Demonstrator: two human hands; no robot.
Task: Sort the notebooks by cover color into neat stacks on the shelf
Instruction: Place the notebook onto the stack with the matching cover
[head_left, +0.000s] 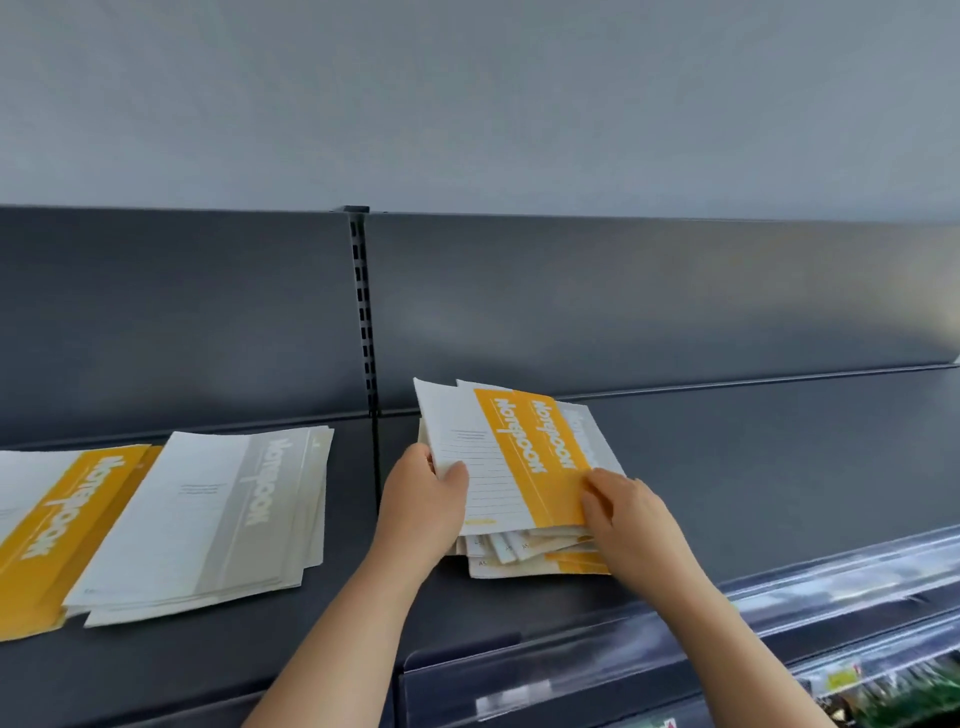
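Observation:
A mixed pile of notebooks (524, 561) lies on the dark shelf (753, 478) right of the slotted upright. Its top notebooks are tilted up, the front one with a yellow band (524, 457), a grey-banded one (587, 431) behind it. My left hand (423, 504) grips the left edge of these raised notebooks, thumb on the white cover. My right hand (623, 512) pinches the yellow-banded notebook's lower right edge. Further left lies a stack of grey-banded notebooks (208, 525), and a stack of yellow-banded notebooks (47, 540) sits at the far left, partly out of frame.
A slotted metal upright (366, 322) divides the shelf's back panel. Clear plastic price strips (779, 623) run along the shelf's front edge at the lower right, with goods on a lower shelf (893, 696) beneath. Bare shelf surface stretches right of the mixed pile.

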